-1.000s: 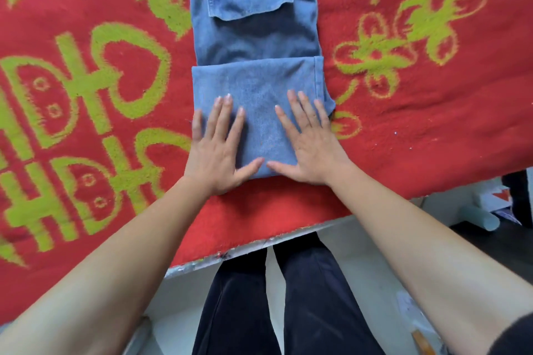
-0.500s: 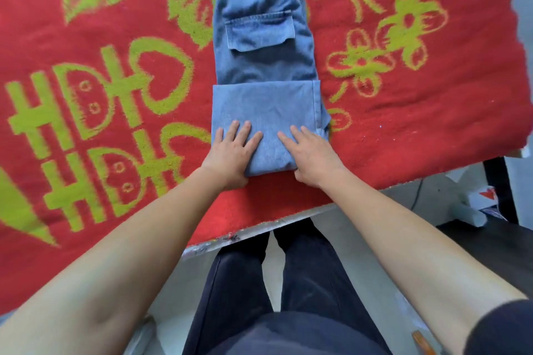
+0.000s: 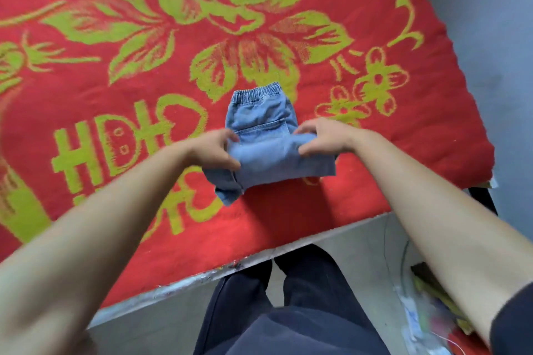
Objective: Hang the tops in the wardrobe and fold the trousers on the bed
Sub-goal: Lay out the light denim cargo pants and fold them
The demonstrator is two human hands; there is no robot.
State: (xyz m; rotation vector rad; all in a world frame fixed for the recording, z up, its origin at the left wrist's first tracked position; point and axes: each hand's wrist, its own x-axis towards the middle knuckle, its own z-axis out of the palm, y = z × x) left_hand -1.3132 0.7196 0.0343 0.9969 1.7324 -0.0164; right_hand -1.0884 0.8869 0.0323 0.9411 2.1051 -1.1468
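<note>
One pair of trousers (image 3: 268,158): blue denim, near the front edge of the bed, the waistband (image 3: 256,94) far from me.
Folded part: I see it lifted toward the waistband, I judge for one more fold.
Left hand (image 3: 213,150): fingers curled, pinches the left edge to keep the layers together.
Right hand (image 3: 320,138): pinches the right edge likewise, for an even fold.
Blanket (image 3: 375,167): red, flat under the trousers.

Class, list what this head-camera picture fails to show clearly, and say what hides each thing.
Head view, left hand: motion blur hides its exact grip on the jeans.
Head view, back pocket: lower part covered by the folded layer.
Head view, floor clutter: blurred, cut off by the right forearm and the frame edge.
Outside the frame: wardrobe and tops.
</note>
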